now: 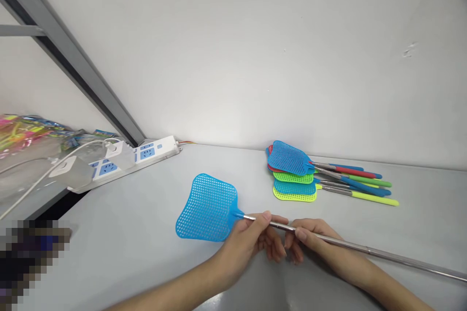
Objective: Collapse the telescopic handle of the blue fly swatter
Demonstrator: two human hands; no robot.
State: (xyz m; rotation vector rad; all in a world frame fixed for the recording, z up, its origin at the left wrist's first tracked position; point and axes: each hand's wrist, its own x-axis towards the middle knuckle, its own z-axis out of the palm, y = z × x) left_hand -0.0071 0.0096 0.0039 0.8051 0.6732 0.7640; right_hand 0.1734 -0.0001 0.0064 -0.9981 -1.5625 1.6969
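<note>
A blue fly swatter [209,208] with a perforated head lies across both my hands, its metal telescopic rod drawn out long and running off the right edge. My left hand [251,238] grips the rod just behind the blue head, thumb on top. A short way along, my right hand [310,238] pinches the same rod between thumb and fingers. The far end of the rod and its handle are out of view.
Behind my hands, a pile of fly swatters [290,158] in blue, red, green and yellow lies near the wall. A white power strip [156,150] with plugged-in chargers sits at the left, beside plastic-wrapped goods [32,131]. A grey metal post [80,58] rises there.
</note>
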